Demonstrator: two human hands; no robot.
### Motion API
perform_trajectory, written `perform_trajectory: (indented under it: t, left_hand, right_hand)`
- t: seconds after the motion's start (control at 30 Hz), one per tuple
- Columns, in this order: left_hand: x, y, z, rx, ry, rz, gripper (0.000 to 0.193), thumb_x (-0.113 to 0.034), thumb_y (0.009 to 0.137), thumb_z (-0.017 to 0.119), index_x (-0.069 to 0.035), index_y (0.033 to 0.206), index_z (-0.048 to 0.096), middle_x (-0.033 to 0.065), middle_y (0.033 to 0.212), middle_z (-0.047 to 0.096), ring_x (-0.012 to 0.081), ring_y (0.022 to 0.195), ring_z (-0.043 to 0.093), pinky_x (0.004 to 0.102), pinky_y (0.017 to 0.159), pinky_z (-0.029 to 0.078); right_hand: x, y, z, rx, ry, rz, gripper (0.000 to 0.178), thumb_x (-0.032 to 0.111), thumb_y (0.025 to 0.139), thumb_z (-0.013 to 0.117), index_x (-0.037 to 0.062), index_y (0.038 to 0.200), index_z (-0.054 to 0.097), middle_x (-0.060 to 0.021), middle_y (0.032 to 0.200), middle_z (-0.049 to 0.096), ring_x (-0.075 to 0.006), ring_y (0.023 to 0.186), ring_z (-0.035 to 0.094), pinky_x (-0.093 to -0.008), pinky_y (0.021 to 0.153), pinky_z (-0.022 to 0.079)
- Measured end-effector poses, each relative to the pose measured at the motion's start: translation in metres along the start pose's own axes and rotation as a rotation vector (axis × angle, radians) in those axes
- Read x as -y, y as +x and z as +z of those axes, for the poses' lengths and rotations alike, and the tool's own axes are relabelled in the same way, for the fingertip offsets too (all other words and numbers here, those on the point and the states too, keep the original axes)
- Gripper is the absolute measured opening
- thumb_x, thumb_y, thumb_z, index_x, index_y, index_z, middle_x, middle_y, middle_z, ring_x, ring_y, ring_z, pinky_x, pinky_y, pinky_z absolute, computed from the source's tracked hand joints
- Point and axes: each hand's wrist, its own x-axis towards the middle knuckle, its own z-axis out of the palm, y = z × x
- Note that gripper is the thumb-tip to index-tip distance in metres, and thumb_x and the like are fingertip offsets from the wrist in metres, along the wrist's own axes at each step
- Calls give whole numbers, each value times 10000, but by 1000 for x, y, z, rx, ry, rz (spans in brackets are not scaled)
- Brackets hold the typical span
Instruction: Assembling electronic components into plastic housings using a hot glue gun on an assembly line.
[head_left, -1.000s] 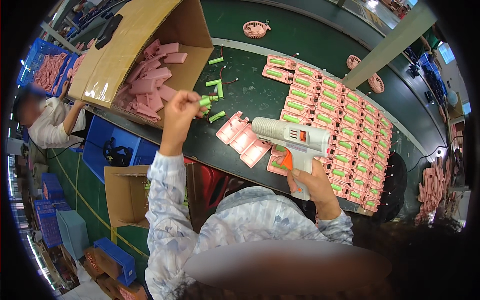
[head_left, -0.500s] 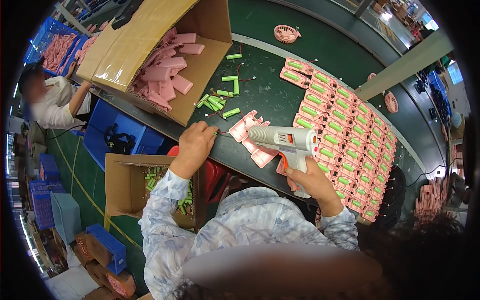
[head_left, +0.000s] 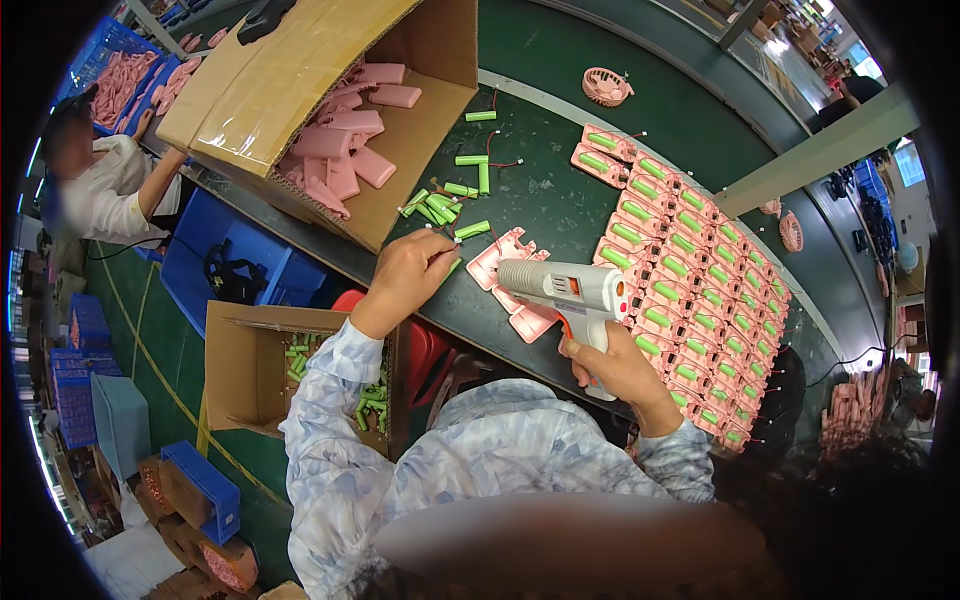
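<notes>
A small green battery (head_left: 453,268) pokes out from the pinched fingers of my left hand (head_left: 412,276), beside the open pink plastic shell (head_left: 485,268) on the dark table. My right hand (head_left: 618,362) grips the handle of a pale grey glue gun (head_left: 560,284). Its barrel points left, over the shell, and hides part of it; whether the tip touches the shell I cannot tell. Beneath the barrel lies another pink piece (head_left: 533,322). Loose green batteries (head_left: 440,207) with thin wires lie beyond my left hand.
Rows of pink shells with green batteries (head_left: 675,266) cover the table's right side. A cardboard box (head_left: 428,135) of pink parts stands at the far left. Below the table edge sits a carton (head_left: 245,372) of batteries. A round pink part (head_left: 606,87) rests at the back.
My left hand has moved slightly right, toward the shell, with the battery. The glue gun keeps nearly the same pose over the shell. The whole view has shifted a little.
</notes>
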Motion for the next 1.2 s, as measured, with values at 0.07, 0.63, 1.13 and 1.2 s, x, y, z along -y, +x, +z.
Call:
perform_trajectory:
  t: [0.07, 0.63, 1.13, 1.2]
  left_hand:
    - [-3, 6, 5, -21, -46, 5, 135, -147, 858, 698, -13, 861, 686, 155, 817, 661, 345, 747, 652, 416, 652, 504]
    - [-3, 52, 43, 101, -89, 127, 133, -103, 932, 593, 24, 930, 632, 197, 1020, 695, 365, 922, 632, 427, 807, 496]
    - [-29, 31, 27, 44, -61, 71, 110, -86, 858, 681, 22, 880, 686, 167, 824, 657, 347, 750, 648, 397, 667, 503]
    - [-26, 29, 33, 53, -34, 84, 108, -91, 858, 686, 15, 880, 689, 161, 825, 655, 345, 751, 646, 403, 666, 500]
  right_hand:
    - [-3, 0, 4, -104, 78, -75, 170, 164, 924, 598, -4, 938, 580, -16, 603, 561, -102, 508, 532, -274, 464, 398]
    - [-9, -15, 3, -65, 96, -144, 412, 351, 954, 605, -9, 1144, 542, -47, 668, 591, -125, 559, 613, -292, 520, 525]
    - [-18, -18, 0, -59, 356, -202, 355, 169, 936, 574, -14, 1240, 578, -70, 865, 622, -122, 572, 586, -276, 521, 434]
    - [-16, -20, 2, -63, 380, -160, 373, 165, 936, 570, -31, 1254, 560, -72, 888, 625, -123, 570, 585, -280, 526, 443]
